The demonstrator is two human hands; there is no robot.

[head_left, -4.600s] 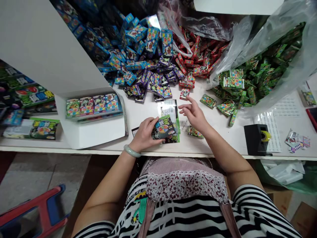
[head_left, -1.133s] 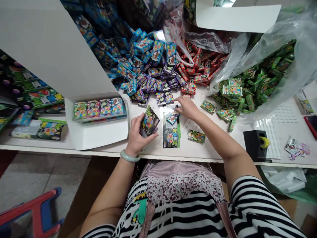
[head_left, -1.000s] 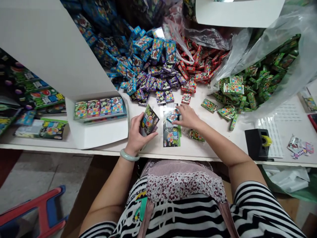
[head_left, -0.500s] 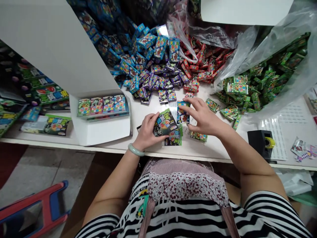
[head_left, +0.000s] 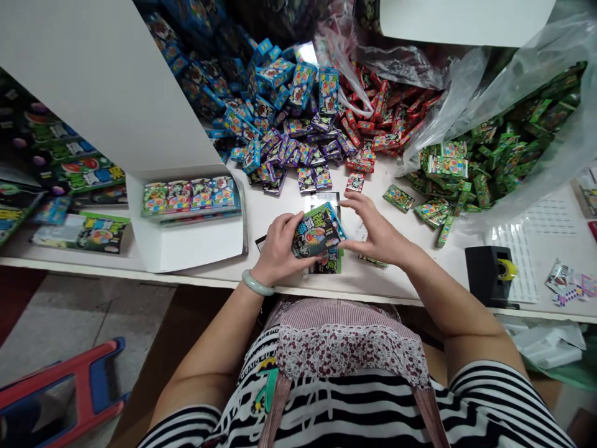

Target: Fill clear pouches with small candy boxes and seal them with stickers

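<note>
My left hand is closed around a black carton with green and colourful print, holding it tilted just above the table. A small blue box shows at the carton's right side; I cannot tell whether it is inside or behind. My right hand is beside that edge, fingers and thumb apart, the thumb at the blue box's lower corner. Under the carton lies another black-and-green printed piece, partly hidden. A green packet is partly covered by my right hand.
A white display box with several small packs stands at left. Behind lie heaps of blue boxes, purple boxes, red boxes and green packets in clear plastic. A tape dispenser sits right, a red-blue stool below left.
The small blue box, which lay on the table under my right hand, is now against the carton in my left hand. My right hand has moved slightly left and down.
</note>
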